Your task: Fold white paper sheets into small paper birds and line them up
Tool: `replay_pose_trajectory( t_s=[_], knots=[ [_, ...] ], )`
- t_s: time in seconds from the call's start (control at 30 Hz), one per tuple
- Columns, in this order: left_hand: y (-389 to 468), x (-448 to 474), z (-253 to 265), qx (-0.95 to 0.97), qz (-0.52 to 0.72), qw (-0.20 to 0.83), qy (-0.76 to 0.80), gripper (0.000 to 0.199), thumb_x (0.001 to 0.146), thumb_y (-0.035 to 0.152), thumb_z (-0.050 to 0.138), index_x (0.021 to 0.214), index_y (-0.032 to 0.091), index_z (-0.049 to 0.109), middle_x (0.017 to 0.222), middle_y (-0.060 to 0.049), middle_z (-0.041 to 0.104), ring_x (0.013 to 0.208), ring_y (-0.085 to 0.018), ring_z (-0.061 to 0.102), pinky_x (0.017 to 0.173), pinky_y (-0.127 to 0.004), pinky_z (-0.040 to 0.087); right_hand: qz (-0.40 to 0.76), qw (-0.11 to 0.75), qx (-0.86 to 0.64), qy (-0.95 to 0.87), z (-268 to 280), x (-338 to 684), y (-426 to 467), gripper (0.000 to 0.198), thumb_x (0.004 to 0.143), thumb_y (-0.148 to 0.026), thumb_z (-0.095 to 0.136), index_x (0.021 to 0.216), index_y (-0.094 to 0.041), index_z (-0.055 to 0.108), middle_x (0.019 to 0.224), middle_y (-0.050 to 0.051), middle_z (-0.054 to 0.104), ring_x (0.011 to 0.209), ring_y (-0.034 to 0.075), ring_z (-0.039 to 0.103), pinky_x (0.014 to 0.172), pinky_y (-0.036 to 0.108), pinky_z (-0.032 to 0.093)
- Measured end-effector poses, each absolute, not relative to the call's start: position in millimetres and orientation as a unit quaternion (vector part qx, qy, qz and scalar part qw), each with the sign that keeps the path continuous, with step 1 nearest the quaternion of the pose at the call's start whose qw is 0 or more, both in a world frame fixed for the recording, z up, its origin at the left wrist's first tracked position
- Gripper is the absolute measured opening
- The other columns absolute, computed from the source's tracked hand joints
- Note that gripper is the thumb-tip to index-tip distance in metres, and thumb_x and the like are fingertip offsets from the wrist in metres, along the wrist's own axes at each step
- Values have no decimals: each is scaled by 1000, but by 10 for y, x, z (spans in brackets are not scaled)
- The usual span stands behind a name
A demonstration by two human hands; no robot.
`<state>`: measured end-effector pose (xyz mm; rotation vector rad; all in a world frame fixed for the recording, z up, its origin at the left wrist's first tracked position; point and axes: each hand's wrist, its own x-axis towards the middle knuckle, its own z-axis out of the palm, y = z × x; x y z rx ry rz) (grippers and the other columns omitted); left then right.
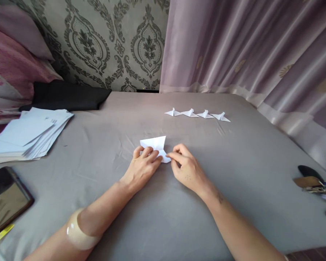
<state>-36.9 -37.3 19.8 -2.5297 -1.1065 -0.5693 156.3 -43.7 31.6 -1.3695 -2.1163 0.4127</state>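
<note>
A partly folded sheet of white paper lies on the grey bedsheet in front of me. My left hand rests over its near left side, fingers curled and pressing it down. At the paper's right corner, my right hand pinches the edge between thumb and forefinger. The fingers hide much of the near part of the paper. Beyond my hands stands a row of several small folded paper birds, their wings spread and close to one another.
On the left are a stack of papers, a black cloth or folder and a dark-framed tablet or phone. Keys and small items lie at the right edge. A purple curtain hangs behind.
</note>
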Motion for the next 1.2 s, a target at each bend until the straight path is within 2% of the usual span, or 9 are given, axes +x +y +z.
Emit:
replay_pose_trajectory(
  t_s=[0.1,0.23,0.33,0.47,0.6,0.73,0.9,1.07,1.2],
  knots=[
    [-372,-363,202,-887,-192,161,-388,19,92,10,51,96,18,68,92,-4,70,90,-22,54,85,-39,32,110,202,-510,-829,320,1517,-506,33,88,-9,42,101,-22,69,96,6,56,85,16,56,69,27,45],
    [-377,-368,198,-889,-188,157,-387,19,92,9,50,96,18,67,91,-3,70,90,-22,54,85,-39,31,75,154,-526,-833,293,1523,-513,35,87,-7,42,110,-20,66,97,6,57,87,18,56,70,28,44],
    [-377,-368,189,-888,-186,154,-390,19,93,9,49,98,18,65,91,-3,70,91,-22,55,86,-40,32,82,156,-534,-827,279,1550,-519,35,88,-7,42,110,-20,66,97,6,59,88,18,57,73,28,43],
    [-364,-364,173,-891,-187,131,-392,15,97,21,49,94,19,64,93,-2,70,92,-21,57,87,-40,32,120,172,-566,-797,282,1565,-541,33,89,-11,43,108,-22,68,95,4,61,83,16,60,70,26,43],
    [-348,-369,149,-904,-194,95,-369,21,96,12,44,100,20,63,96,-2,71,91,-18,60,88,-39,32,177,183,-594,-763,302,1569,-543,34,88,-14,44,110,-22,68,98,3,64,77,13,62,68,25,44],
    [-348,-355,133,-901,-212,84,-369,21,96,12,45,93,19,65,93,-2,71,86,-16,62,88,-38,32,199,176,-608,-749,352,1604,-553,35,85,-14,45,106,-23,72,98,2,66,77,13,63,68,25,44],
    [-348,-305,164,-894,-212,52,-390,28,100,24,42,86,18,66,89,-3,72,81,-15,63,89,-37,32,204,160,-609,-750,434,1688,-569,33,82,-13,47,97,-25,74,93,0,67,72,12,62,63,24,41],
    [-301,-282,231,-886,-206,5,-415,32,100,28,40,87,19,68,89,-3,72,81,-16,63,87,-38,30,170,155,-634,-738,486,1701,-566,27,82,-10,46,83,-21,71,83,3,69,72,16,62,63,27,38],
    [-251,-248,298,-897,-170,0,-409,36,100,29,39,84,20,70,86,-3,70,77,-15,61,86,-38,28,152,165,-647,-729,460,1679,-580,22,83,-11,48,91,-21,65,80,3,69,71,17,62,61,28,35]
  ],
)
